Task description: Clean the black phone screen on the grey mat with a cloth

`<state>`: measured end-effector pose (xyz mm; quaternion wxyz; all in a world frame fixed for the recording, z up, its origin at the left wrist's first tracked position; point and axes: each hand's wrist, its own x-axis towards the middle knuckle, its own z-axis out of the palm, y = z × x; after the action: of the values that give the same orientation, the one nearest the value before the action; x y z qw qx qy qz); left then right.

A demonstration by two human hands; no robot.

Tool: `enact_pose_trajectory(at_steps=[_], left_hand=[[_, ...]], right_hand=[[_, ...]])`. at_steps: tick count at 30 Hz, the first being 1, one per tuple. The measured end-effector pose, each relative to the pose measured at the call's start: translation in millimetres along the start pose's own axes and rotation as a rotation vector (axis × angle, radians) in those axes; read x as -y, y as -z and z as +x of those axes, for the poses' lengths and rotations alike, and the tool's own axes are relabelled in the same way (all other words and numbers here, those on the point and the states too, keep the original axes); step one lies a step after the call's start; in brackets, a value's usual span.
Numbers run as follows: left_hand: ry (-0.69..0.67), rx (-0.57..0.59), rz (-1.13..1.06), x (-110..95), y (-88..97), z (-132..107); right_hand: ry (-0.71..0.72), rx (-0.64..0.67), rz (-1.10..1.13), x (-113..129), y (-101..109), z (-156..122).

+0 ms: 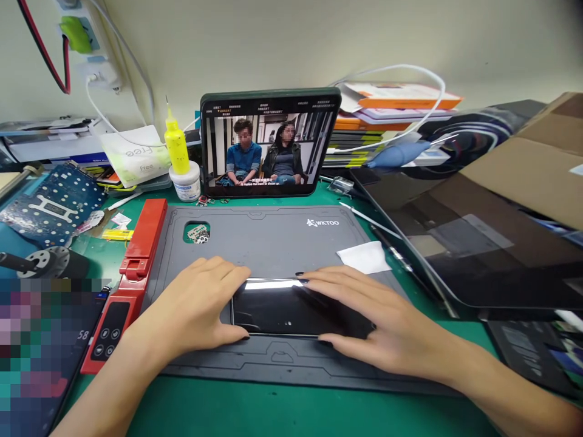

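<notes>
A black smartphone [282, 309] lies sideways on a grey work mat [268, 243], its glossy side up. My left hand [195, 309] grips its left end, thumb on the near edge and fingers at the far edge. At the right end, my right hand [368, 309] spans the phone, with the thumb by the near long edge and fingertips along the far one. Both hands hide the phone's ends. Just behind my right hand rests a white cloth or tissue [364, 257]. Small metal parts [199, 233] sit in the mat's cut-out.
A red folding device [141, 243] flanks the mat's left side. Behind stand a tablet [271, 145] playing a video, a yellow needle bottle [177, 145] and a white jar [186, 182]. A large dark screen [460, 243] and a pen-like tool [392, 249] lie to the right.
</notes>
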<state>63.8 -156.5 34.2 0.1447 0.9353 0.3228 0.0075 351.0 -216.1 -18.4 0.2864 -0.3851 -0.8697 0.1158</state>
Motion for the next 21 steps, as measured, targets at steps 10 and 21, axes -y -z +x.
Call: enact_pose_trajectory(at_steps=[10, 21], left_hand=[[-0.026, -0.008, 0.033, -2.6, -1.5, 0.4], [-0.039, 0.002, 0.065, -7.3, -1.6, 1.9]], right_hand=[[0.026, 0.003, -0.048, 0.1, 5.3, -2.4], [-0.001, 0.052, -0.055, 0.8, 4.2, -4.2]])
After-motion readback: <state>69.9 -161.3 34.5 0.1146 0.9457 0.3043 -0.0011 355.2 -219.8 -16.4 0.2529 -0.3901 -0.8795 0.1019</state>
